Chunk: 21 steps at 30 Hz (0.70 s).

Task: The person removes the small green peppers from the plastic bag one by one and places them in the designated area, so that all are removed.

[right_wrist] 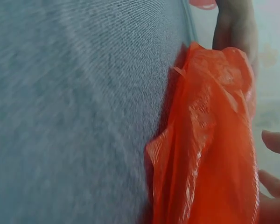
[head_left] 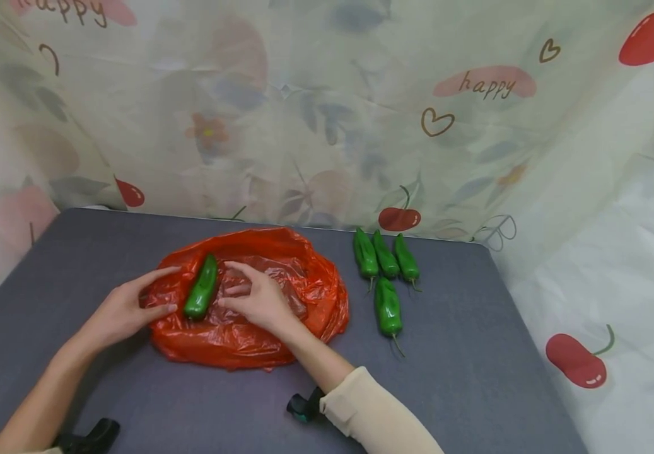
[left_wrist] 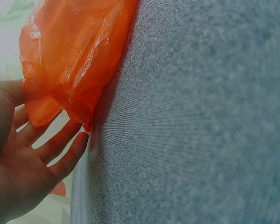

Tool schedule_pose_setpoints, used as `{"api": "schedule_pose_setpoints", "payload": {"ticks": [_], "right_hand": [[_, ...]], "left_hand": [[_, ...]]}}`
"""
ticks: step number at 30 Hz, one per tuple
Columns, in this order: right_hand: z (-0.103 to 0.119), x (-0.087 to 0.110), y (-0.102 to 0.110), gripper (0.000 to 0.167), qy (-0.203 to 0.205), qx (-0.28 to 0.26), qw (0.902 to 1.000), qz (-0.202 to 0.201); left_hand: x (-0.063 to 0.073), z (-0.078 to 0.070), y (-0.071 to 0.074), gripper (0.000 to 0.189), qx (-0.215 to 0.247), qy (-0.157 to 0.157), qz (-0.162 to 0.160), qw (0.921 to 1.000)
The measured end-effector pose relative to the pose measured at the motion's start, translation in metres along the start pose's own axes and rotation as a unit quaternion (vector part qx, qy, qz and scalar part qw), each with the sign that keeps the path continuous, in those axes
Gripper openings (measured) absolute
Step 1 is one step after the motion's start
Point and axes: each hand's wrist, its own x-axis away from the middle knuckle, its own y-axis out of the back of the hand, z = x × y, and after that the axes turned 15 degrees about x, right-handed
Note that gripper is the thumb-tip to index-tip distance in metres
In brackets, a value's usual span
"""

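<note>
A red plastic bag [head_left: 247,353] lies spread on the table, its mouth open upward. Inside it, near the left rim, rests one green pepper [head_left: 202,287]. At the bag's left edge my left hand [head_left: 128,307] touches the plastic with spread, fairly straight fingers; the left wrist view shows its fingers partly behind the orange-looking bag [left_wrist: 79,56]. My right hand [head_left: 261,299] hovers over the bag's middle, just right of the pepper, with fingers and thumb apart and nothing between them. Its fingertips [right_wrist: 273,142] show beyond the bag's rim in the right wrist view.
Several more green peppers [head_left: 388,306] lie on the grey table [head_left: 463,353] to the right of the bag, most side by side with one in front. A patterned cloth [head_left: 327,126] hangs behind the table. Dark wrist-worn devices [head_left: 302,407] sit below both forearms.
</note>
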Motion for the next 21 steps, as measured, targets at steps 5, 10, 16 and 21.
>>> {"api": "schedule_pose_setpoints", "payload": {"ticks": [5,10,16,21], "right_hand": [[0.001,-0.008,-0.011,0.065,-0.008,0.028,0.9996,0.0],[0.002,-0.013,-0.019,0.067,-0.027,0.048,0.9984,0.01],[0.003,-0.016,-0.027,0.07,-0.045,0.073,0.9961,0.019],[0.006,-0.018,-0.035,0.072,-0.049,0.124,0.9908,0.023]], "left_hand": [[-0.001,0.001,-0.001,0.071,0.003,0.007,0.0,1.0],[-0.001,0.001,-0.002,0.071,-0.001,0.008,-0.001,1.0],[-0.002,0.003,-0.002,0.073,-0.004,0.01,0.001,0.9999],[-0.005,0.003,-0.002,0.074,0.0,0.018,0.005,0.9998]]}}
